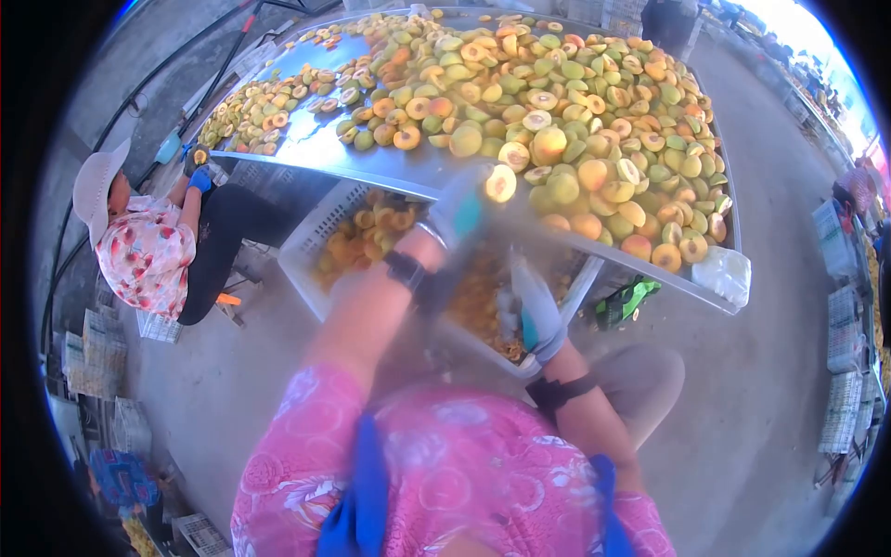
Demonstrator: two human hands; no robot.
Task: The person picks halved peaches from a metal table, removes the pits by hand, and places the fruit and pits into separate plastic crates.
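Note:
Many halved yellow-green fruits point(557, 121) are heaped on a metal table point(316, 130). At the table's front edge is my gloved left hand point(459, 209), blurred by motion, right beside a cut fruit half point(500, 184); its fingers are too smeared to read. Below the edge, my gloved right hand point(536, 306) hangs over a crate of small brownish pieces point(478, 302). Its fingers point up and away from me, and what they hold, if anything, is blurred. Another crate point(302, 265) with orange fruit pieces stands under the table at the left.
A person point(148, 241) in a hat and blue gloves sits at the table's left end. A clear plastic-wrapped block point(722, 276) covers the right front corner. Below it lies a green bag point(626, 302). Stacked crates point(843, 343) line the right side; others point(97, 353) stand left.

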